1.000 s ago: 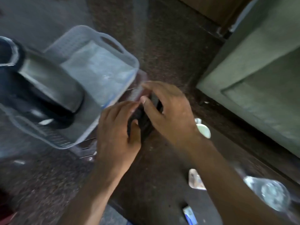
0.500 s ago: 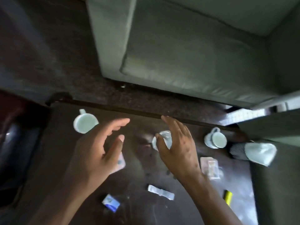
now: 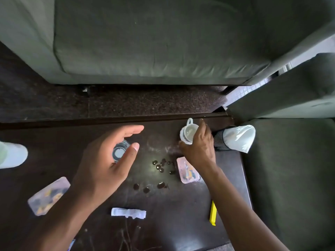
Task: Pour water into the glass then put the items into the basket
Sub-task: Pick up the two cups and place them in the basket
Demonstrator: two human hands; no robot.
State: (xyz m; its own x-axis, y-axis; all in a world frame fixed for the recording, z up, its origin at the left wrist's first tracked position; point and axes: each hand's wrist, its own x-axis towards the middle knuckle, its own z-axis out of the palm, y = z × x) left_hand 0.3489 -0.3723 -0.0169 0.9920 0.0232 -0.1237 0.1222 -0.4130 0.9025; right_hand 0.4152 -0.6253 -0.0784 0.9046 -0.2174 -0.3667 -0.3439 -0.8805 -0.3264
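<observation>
A clear glass [image 3: 119, 151] stands on the dark table [image 3: 54, 142], seen from above. My left hand [image 3: 107, 160] hovers over it with fingers and thumb spread on either side, not clearly touching it. My right hand [image 3: 199, 147] curls round a white cup [image 3: 188, 132] with a handle near the table's far edge. Water drops [image 3: 161, 166] lie between the two hands. The basket is out of view.
Two clear snack packets [image 3: 48, 195] [image 3: 187, 171], a white wrapper [image 3: 128, 212] and a yellow stick [image 3: 213, 213] lie on the table. A dark mesh holder with a white cloth [image 3: 235, 138] sits at the right edge, a white object [image 3: 10, 155] at the left. Green sofas [image 3: 163, 42] surround the table.
The view swung from the basket to the table. My right hand moved right and took hold of the white cup. My left hand came over the glass.
</observation>
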